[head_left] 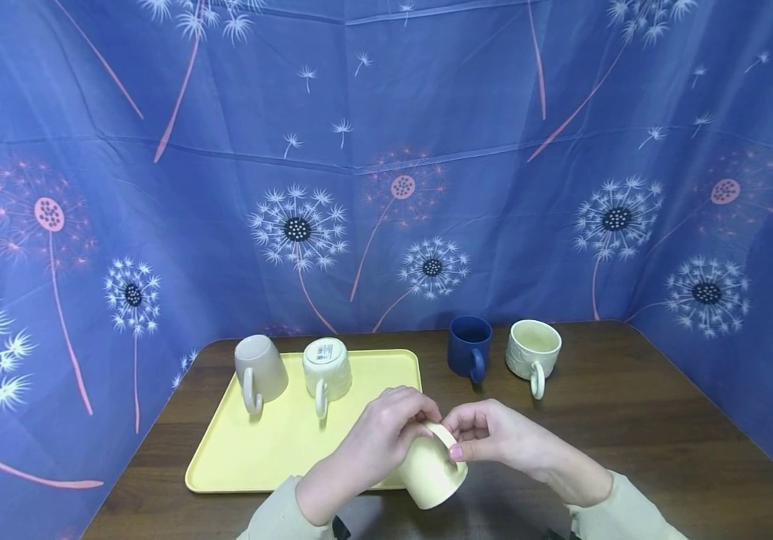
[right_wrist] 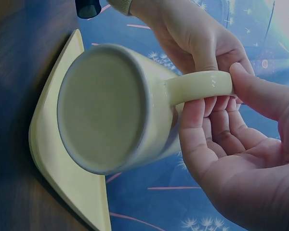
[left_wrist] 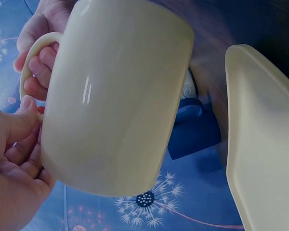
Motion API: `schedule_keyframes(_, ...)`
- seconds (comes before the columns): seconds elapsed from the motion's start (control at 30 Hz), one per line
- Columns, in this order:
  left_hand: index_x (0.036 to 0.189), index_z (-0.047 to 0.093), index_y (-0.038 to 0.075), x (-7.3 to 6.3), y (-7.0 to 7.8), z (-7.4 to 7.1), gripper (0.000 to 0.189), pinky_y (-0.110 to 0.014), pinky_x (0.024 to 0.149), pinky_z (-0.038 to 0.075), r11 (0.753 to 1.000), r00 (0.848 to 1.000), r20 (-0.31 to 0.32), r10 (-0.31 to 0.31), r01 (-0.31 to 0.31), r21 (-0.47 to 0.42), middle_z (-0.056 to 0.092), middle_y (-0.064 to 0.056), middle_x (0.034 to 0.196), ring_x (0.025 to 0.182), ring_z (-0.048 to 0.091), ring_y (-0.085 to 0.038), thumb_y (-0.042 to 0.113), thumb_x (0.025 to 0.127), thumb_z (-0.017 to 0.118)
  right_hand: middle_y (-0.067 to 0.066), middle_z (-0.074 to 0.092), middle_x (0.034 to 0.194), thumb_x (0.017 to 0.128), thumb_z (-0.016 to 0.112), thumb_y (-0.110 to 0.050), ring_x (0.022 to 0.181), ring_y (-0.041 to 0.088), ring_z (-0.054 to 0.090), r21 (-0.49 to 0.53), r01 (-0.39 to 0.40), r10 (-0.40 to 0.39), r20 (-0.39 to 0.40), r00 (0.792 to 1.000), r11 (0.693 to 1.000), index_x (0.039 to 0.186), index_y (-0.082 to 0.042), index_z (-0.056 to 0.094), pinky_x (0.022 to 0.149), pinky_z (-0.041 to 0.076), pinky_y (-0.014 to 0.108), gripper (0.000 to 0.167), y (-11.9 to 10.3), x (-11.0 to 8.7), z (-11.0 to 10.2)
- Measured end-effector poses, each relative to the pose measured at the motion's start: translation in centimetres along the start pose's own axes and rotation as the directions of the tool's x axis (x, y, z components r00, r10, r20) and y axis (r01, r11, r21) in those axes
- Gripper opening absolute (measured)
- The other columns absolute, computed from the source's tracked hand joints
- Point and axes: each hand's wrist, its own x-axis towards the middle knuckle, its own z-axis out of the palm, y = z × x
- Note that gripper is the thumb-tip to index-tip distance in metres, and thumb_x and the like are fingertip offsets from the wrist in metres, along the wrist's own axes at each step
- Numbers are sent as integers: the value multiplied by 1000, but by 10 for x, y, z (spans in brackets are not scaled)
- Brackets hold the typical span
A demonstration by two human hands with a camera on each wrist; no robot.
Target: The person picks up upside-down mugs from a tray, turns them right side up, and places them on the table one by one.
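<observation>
A pale yellow mug (head_left: 429, 476) is held tilted above the table's near edge, its base turned toward me and down. My left hand (head_left: 386, 427) pinches one end of the mug's handle (left_wrist: 32, 62), thumb against fingers. From the other side my right hand (head_left: 494, 435) grips the same handle, its fingers inside the loop in the left wrist view. The right wrist view shows the mug's flat base (right_wrist: 103, 110); the mug's opening is hidden there.
A yellow tray (head_left: 258, 450) carries an upside-down grey mug (head_left: 261, 367) and an upside-down white mug (head_left: 328, 367). Behind my right hand stand a dark blue mug (head_left: 469, 346) and a pale green mug (head_left: 532, 351), both upright. A blue patterned cloth (head_left: 494, 225) hangs behind the wooden table (head_left: 663, 435).
</observation>
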Motion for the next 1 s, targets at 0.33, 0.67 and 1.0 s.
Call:
schedule_keyframes(0.33,87,61,13,0,-1,2,17,-21,80,46,1000,1000,23,-7,7,-12,65,6,83,82,58,-7,8,75,73,7,66,95,89,58,2,86,6,62,-16,34,-34,-8,999,999,106,14,55,74,53,24,21,2,-3,0)
schedule_keyframes(0.67,89,62,13,0,-1,1,17,-17,82,44,1000,1000,-3,16,-16,-22,66,6,89,87,58,-6,8,77,74,12,65,92,89,57,5,84,5,61,-46,74,-75,-16,997,996,104,14,55,72,53,25,18,3,-6,0)
schedule_keyframes(1.0,94,65,13,-10,-8,-11,22,-21,87,48,995,992,-68,-102,101,-19,65,4,98,98,59,-10,6,76,76,5,64,95,89,53,8,87,9,62,-71,100,-104,-49,993,992,103,13,54,72,53,27,15,1,-16,-9)
